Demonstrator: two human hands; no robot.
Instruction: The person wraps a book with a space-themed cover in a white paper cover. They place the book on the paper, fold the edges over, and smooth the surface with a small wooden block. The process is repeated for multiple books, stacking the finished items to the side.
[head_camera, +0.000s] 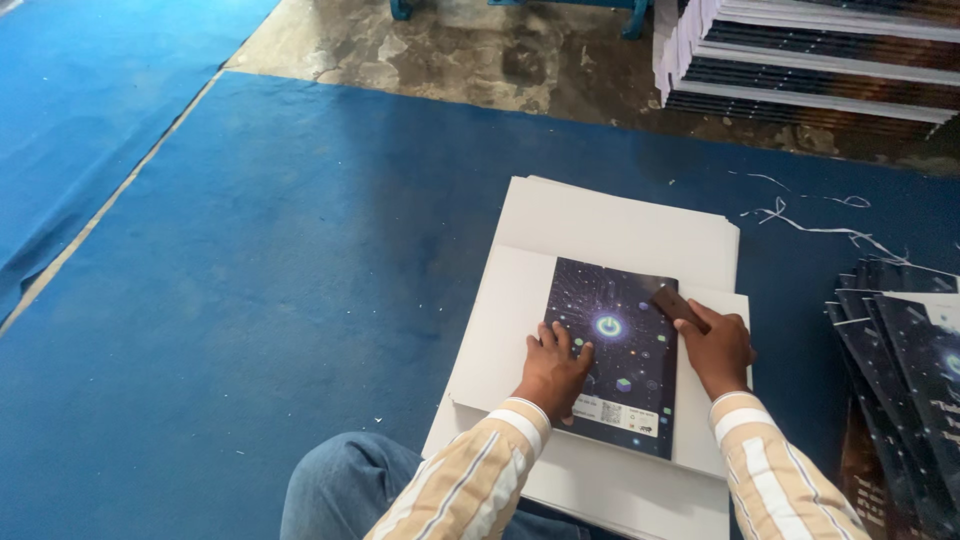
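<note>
- A dark booklet (620, 355) with a glowing pattern on its cover lies flat on a stack of white boards (620, 225), which rests on a blue carpet (280, 260).
- The left hand (553, 368) lies spread and flat on the cover's lower left, grasping nothing.
- The right hand (718, 350) is closed around a small brown block (678, 306) pressed at the booklet's right edge.
- Striped sleeves and a knee in blue jeans (345, 490) show at the bottom.
- To the right, more dark booklets (900, 370) lie fanned on the carpet.
- White paper strips (815, 222) lie loose beyond the boards.
- Farther back is bare concrete floor (450, 50) and a tall stack of booklets (810, 55) with white edges.
</note>
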